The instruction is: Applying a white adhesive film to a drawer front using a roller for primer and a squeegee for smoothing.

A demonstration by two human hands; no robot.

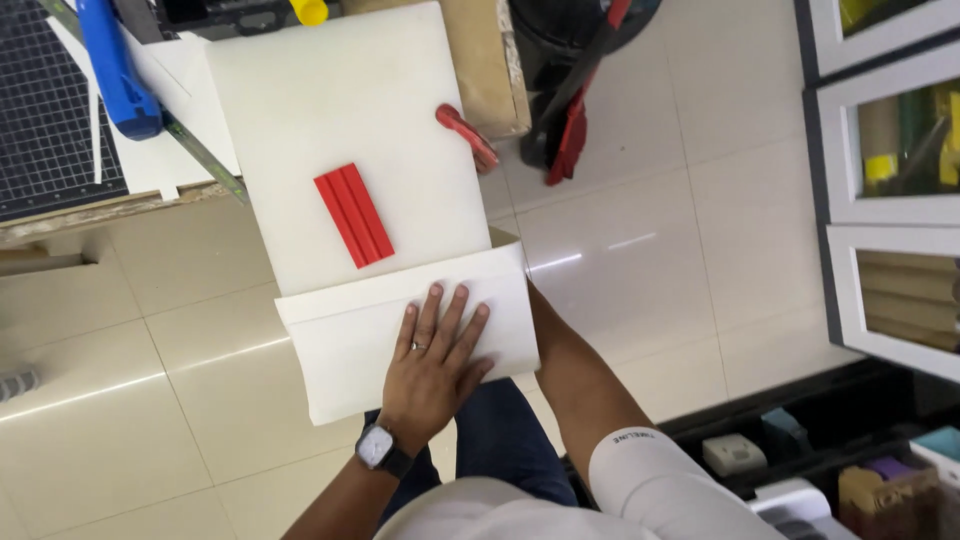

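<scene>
I log the scene from the head view, biggest item first. Pale glossy floor tiles (700,200) fill most of the frame. Over them, a large white board (330,110) juts out from the cluttered worktable (60,215) at upper left. A folded white paper sheet (340,350) hangs at the board's near edge, its crease running along that edge. A dark grid cutting mat (50,100) lies on the table, with a blue-handled tool (115,70) resting beside it. A ribbed red block (354,214) sits on the board, just above the fold.

Left hand (435,360): flat on the paper, palm down, fingers spread and released, gripping nothing. A ring shows on one finger; a watch (380,448) is on the wrist.

Right hand: the forearm runs under the paper's right side; the hand is hidden, so I cannot tell whether its fingers are clenched or loose.
</scene>
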